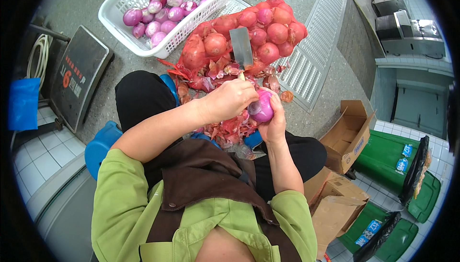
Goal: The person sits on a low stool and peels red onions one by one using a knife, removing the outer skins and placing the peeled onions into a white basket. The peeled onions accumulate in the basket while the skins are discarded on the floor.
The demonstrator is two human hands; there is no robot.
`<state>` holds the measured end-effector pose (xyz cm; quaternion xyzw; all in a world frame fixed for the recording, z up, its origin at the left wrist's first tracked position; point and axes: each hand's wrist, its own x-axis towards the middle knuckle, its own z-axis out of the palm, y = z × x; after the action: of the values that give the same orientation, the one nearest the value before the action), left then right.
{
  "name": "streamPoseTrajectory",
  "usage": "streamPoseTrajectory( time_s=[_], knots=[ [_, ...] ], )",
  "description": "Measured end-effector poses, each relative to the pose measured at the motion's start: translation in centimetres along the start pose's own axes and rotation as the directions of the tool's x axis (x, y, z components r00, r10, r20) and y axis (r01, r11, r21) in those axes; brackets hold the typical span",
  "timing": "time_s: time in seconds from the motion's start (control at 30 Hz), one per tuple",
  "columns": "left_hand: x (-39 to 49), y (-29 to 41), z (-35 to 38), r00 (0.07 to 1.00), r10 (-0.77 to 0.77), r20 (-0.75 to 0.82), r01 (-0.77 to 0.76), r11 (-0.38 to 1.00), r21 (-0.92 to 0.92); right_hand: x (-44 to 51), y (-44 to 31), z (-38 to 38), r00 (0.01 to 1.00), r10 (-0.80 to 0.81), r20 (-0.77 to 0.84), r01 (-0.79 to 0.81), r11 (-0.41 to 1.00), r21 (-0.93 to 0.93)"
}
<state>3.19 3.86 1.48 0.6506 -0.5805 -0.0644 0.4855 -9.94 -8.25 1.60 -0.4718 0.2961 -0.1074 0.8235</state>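
My left hand point(230, 98) grips a knife with a broad rectangular blade point(241, 48) by its pale handle, and the blade points away from me. Its fingertips also touch the side of a peeled purple onion point(265, 108), where a thin layer of skin shows. The onion rests in my right hand point(275, 121), thumb over its near side. Below both hands lies a heap of loose onion skins point(230, 130). Just beyond, under the blade, a red mesh sack point(196, 51) holds many unpeeled red onions point(277, 33).
A white perforated plastic basket point(118, 33) holds peeled onions at the far left. A platform scale point(81, 75) stands left, near a blue stool point(102, 147). Metal drain grating point(305, 71) crosses the floor. Cardboard boxes point(346, 136) and green bins point(386, 157) stand at right.
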Motion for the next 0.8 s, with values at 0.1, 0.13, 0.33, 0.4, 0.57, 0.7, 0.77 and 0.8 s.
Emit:
streamPoseTrajectory(
  time_s=[0.1,0.13,0.33,0.4,0.57,0.7,0.77,0.8],
  knots=[
    [-0.2,0.2,0.2,0.999,0.042,0.009,-0.043,0.992,0.117,0.4,1.3,-0.3,0.995,-0.089,-0.041,0.085,0.991,-0.102],
    [-0.2,0.4,0.3,0.999,0.049,0.017,-0.051,0.987,0.154,0.4,1.6,-0.4,0.994,-0.104,-0.038,0.099,0.988,-0.120],
    [0.0,0.2,0.2,0.996,-0.036,-0.077,0.032,0.998,-0.060,0.5,0.4,0.2,0.999,0.029,-0.038,-0.025,0.994,0.107],
    [0.0,0.0,0.4,0.997,-0.023,-0.078,0.018,0.998,-0.062,0.2,-0.2,0.6,0.999,0.025,-0.029,-0.021,0.992,0.125],
    [-0.3,0.2,0.6,0.998,-0.021,-0.056,0.022,1.000,0.015,0.5,1.3,-0.5,0.990,-0.136,-0.044,0.130,0.985,-0.115],
    [-0.3,0.5,0.7,0.996,0.040,-0.079,-0.031,0.993,0.111,0.7,2.2,-0.7,0.975,-0.214,-0.054,0.203,0.967,-0.152],
    [-0.3,0.5,0.6,0.993,-0.027,-0.117,0.030,0.999,0.018,0.4,1.3,0.1,0.992,-0.121,-0.042,0.122,0.992,0.019],
    [-0.1,0.7,0.4,0.985,-0.104,-0.138,0.092,0.992,-0.088,0.1,0.8,0.4,0.998,-0.052,-0.022,0.055,0.989,0.139]
  ],
)
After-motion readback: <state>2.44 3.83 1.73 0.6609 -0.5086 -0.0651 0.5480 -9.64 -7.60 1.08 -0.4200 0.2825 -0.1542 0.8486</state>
